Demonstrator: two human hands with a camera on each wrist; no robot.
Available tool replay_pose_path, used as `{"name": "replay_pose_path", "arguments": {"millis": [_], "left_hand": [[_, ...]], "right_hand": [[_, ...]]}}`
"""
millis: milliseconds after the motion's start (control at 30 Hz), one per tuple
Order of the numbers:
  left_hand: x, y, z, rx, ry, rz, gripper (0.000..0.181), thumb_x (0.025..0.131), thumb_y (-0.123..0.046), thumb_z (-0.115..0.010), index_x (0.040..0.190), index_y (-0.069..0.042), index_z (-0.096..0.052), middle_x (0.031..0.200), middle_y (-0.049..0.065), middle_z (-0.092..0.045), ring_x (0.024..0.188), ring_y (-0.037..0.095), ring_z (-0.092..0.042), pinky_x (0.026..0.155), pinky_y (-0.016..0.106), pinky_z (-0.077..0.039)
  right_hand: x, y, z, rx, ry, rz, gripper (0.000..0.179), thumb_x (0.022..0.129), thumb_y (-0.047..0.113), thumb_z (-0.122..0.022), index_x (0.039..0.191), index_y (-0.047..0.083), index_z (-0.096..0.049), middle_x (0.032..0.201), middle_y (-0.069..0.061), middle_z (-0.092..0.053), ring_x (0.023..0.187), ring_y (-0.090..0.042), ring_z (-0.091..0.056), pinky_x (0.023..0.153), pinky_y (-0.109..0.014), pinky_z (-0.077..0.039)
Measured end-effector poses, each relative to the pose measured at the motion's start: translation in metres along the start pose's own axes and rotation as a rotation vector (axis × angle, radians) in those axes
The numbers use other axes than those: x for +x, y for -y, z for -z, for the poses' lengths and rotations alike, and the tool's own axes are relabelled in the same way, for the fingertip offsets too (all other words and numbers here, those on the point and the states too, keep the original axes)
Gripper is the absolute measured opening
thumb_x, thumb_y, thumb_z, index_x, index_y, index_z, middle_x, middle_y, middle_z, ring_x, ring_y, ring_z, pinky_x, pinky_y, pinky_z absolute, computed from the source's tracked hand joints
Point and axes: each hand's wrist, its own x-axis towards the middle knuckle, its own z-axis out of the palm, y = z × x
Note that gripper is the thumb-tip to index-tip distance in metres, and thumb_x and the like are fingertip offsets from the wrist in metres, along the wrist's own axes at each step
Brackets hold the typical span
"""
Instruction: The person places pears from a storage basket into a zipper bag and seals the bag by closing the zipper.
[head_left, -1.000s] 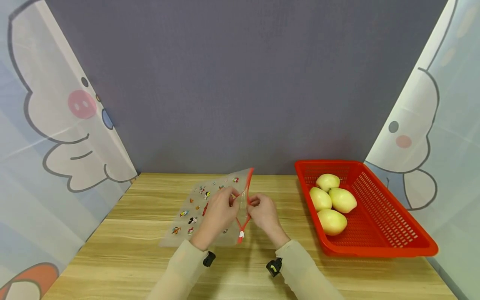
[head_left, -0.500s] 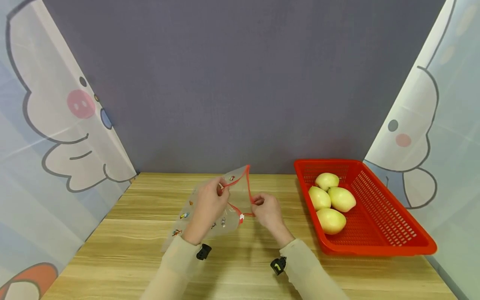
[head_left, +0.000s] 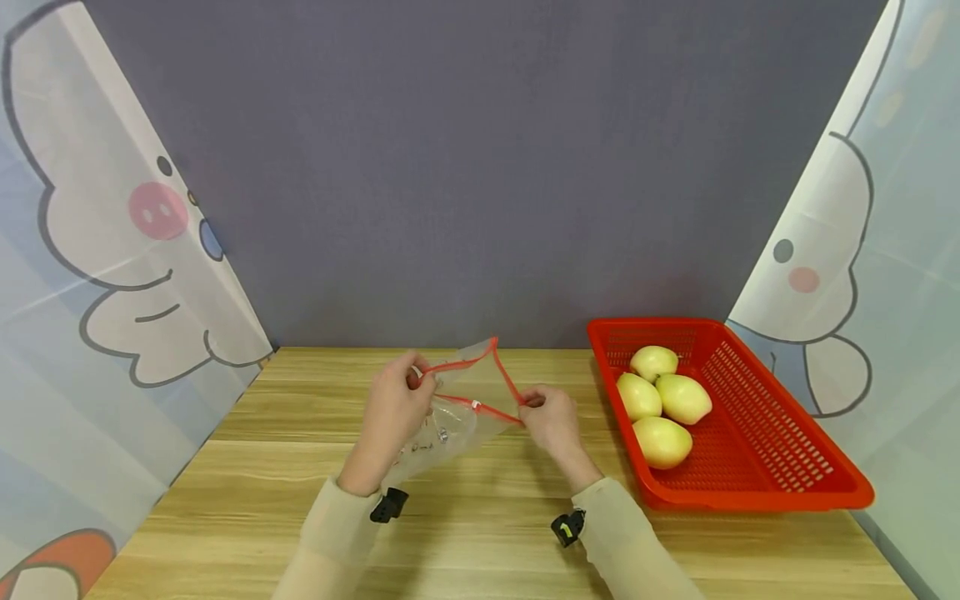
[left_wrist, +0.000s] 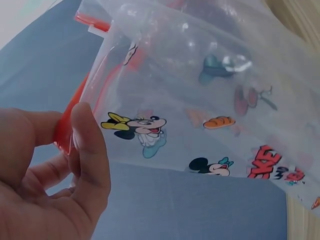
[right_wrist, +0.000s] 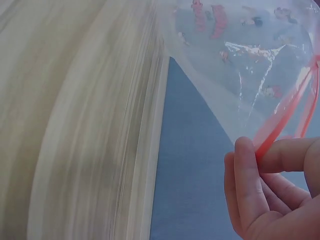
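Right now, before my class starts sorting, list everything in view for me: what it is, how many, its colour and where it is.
plastic bag: 1, clear with red trim and cartoon prints, between the two hands
slider: 1, white, on the bag's near red trim
basket: 1, red, right side of the table
fruits: 4, pale yellow, basket's left half
table: 1, light wood, underneath
back panel: 1, dark grey, behind the table
side sheets: 2, pale blue with cartoon figures, left and right
sleeves: 2, cream, on the forearms
wrist devices: 2, black, at the wrists
left grip: 1, bare, pinching the bag
right grip: 1, bare, pinching the bag
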Motion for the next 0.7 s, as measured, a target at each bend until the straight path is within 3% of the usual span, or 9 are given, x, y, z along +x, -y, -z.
{"name": "replay_pose_path", "arguments": {"millis": [200, 400, 533, 700], "left_hand": [[-0.001, 0.004, 0.004, 0.051, -0.018, -0.012, 0.004, 0.092, -0.002, -0.061, 0.094, -0.004, -0.065, 0.058, 0.003, -0.046, 0.044, 0.014, -0.051, 0.043, 0.029, -0.038], [-0.002, 0.004, 0.003, 0.158, -0.048, -0.075, 0.003, 0.085, -0.002, -0.063, 0.086, -0.004, -0.062, 0.073, 0.004, -0.053, 0.065, 0.02, -0.048, 0.061, 0.035, -0.041], [-0.002, 0.003, 0.002, 0.18, -0.019, -0.088, 0.008, 0.085, -0.003, -0.063, 0.091, -0.002, -0.069, 0.078, 0.004, -0.059, 0.069, 0.019, -0.052, 0.064, 0.035, -0.044], [-0.003, 0.0, 0.002, 0.183, 0.057, -0.093, 0.013, 0.087, -0.004, -0.061, 0.092, -0.003, -0.073, 0.074, 0.002, -0.064, 0.061, 0.016, -0.052, 0.059, 0.033, -0.046]], "right_hand": [[0.001, -0.001, 0.003, -0.012, -0.011, 0.02, 0.012, 0.084, -0.003, -0.072, 0.095, -0.001, -0.076, 0.08, -0.006, -0.071, 0.069, -0.018, -0.065, 0.06, -0.03, -0.053], [-0.002, 0.004, 0.003, -0.019, -0.011, 0.056, 0.012, 0.084, -0.002, -0.073, 0.096, -0.002, -0.077, 0.078, -0.004, -0.071, 0.068, -0.016, -0.064, 0.061, -0.029, -0.053], [-0.004, 0.008, 0.003, -0.027, -0.017, 0.084, 0.012, 0.084, -0.001, -0.074, 0.095, 0.0, -0.078, 0.08, -0.005, -0.072, 0.069, -0.017, -0.065, 0.061, -0.03, -0.053], [-0.007, 0.013, 0.004, -0.028, -0.019, 0.113, 0.012, 0.084, -0.002, -0.073, 0.095, 0.0, -0.078, 0.08, -0.006, -0.073, 0.069, -0.017, -0.065, 0.061, -0.031, -0.053]]}}
